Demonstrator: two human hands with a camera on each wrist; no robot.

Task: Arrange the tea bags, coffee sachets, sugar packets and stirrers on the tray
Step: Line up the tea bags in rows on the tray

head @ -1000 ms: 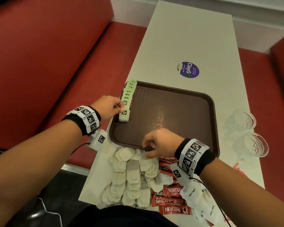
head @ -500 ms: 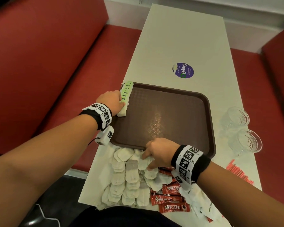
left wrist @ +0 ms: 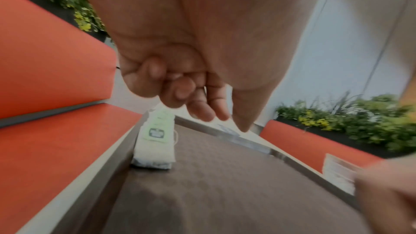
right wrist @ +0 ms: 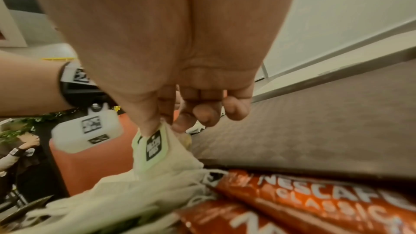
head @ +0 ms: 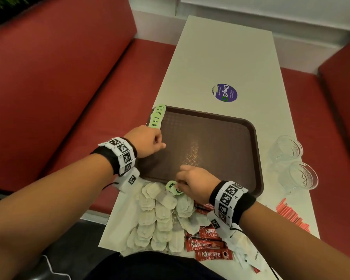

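A brown tray (head: 251,158) lies on the white table. A row of tea bags with green tags (head: 157,117) stands along its left rim, also seen in the left wrist view as the tea bag row (left wrist: 155,141). My left hand (head: 160,144) hovers just nearer than that row, fingers loosely curled and holding nothing (left wrist: 213,113). My right hand (head: 178,182) is at the tray's near rim and pinches a tea bag by its green tag (right wrist: 155,146) between thumb and forefinger, over the loose tea bag pile (head: 160,215).
Red Nescafe sachets (head: 210,245) and white sugar packets (head: 249,257) lie by my right wrist. Red stirrers (head: 291,217) sit at the table's right edge, near two glasses (head: 301,176). A purple sticker (head: 224,92) lies beyond the tray. Red benches flank the table.
My left hand has let go of the tea bag row and drawn back along the tray's left rim. My right hand has taken hold of a green-tagged tea bag from the pile.
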